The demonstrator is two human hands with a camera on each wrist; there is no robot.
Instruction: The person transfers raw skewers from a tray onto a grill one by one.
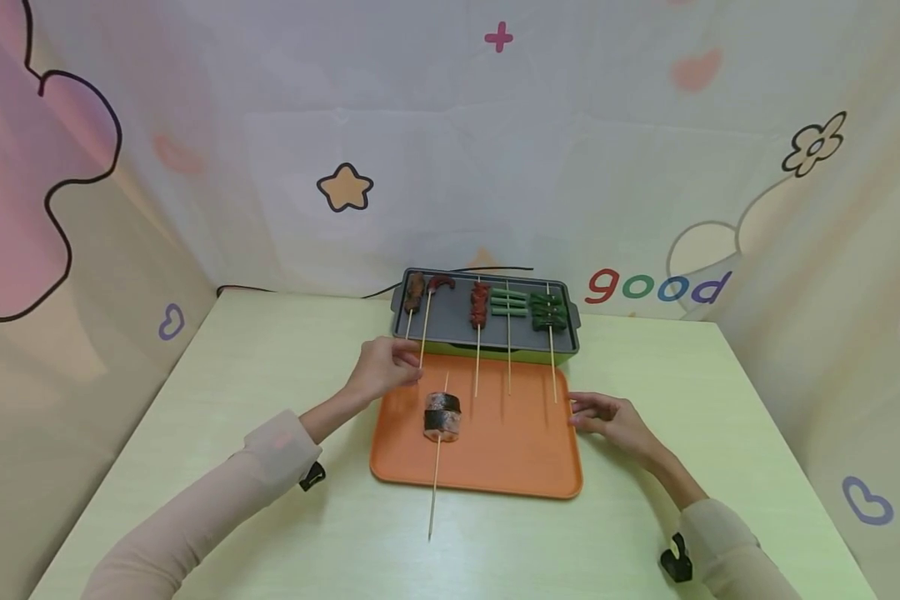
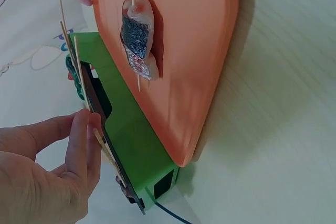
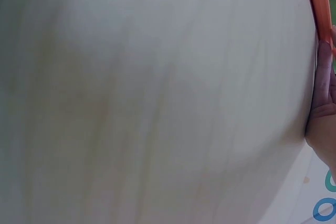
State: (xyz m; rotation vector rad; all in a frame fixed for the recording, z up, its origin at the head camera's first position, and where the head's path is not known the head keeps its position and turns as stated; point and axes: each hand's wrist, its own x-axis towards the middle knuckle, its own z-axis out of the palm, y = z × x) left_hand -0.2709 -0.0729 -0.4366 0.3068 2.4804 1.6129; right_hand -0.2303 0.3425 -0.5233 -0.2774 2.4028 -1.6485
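Observation:
My left hand (image 1: 385,367) pinches the wooden stick of a skewer topped by a dark red, curled piece (image 1: 440,283), which lies over the grill. In the left wrist view the thumb and fingertips (image 2: 79,124) meet at the stick. Close beside it is a skewer of brown meat (image 1: 415,292). My right hand (image 1: 607,421) holds the right rim of the orange tray (image 1: 510,454). On the tray's left half rests a fish skewer (image 1: 442,417) with dark-skinned pale chunks, its stick reaching past the front rim.
The green grill (image 1: 487,350) with a grey top plate stands behind the tray. On it lie a red meat skewer (image 1: 479,304), a green bean skewer (image 1: 508,303) and a leafy green skewer (image 1: 548,312), sticks overhanging the tray. A black cord (image 1: 382,292) runs behind. Printed cloth (image 1: 450,142) encloses the table.

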